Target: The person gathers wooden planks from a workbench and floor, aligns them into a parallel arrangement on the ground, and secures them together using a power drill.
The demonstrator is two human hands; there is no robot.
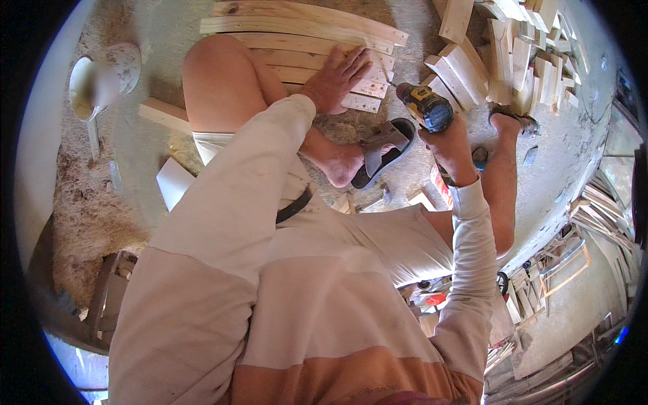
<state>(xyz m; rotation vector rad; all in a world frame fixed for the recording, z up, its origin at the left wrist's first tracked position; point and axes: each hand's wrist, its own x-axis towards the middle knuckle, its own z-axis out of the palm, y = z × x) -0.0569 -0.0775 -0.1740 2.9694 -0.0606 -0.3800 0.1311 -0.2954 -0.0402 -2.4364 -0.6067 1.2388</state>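
Several pale wooden slats [290, 25] lie side by side on the ground in front of me. My left hand [335, 79] rests flat on them near their right ends, fingers stretched out and slightly apart. In my right hand [451, 150] is a yellow and black cordless drill [428, 108], my fingers wrapped round its handle. Its bit points up and left, close to the slats' right ends; whether it touches the wood I cannot tell. Small dark marks show near those ends. The lower part of the drill is partly hidden by my hand and wrist.
Cut wooden blocks [516, 64] are heaped at the far right. My sandalled foot [344, 165] sits just below the slats. A single board [165, 115] pokes out beside my left knee. A round container [84, 88] stands at the far left, and stacked timber [601, 209] lies at the right.
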